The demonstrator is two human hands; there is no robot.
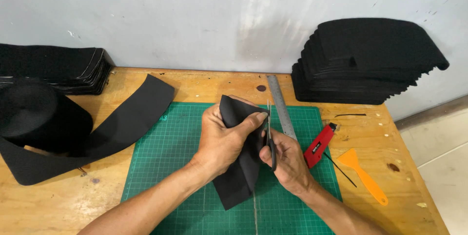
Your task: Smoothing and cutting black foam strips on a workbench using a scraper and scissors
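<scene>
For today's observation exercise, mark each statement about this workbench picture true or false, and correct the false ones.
1. The left hand holds a black fabric piece above the green cutting mat. True.
2. The right hand holds the red utility knife. False: it holds scissors against the fabric; the knife lies on the wooden table.
3. A metal ruler lies on the mat's right part. True.
4. The orange scraper lies left of the mat. False: it lies to the right.
5. A stack of black pieces leans on the wall at right. True.
</scene>
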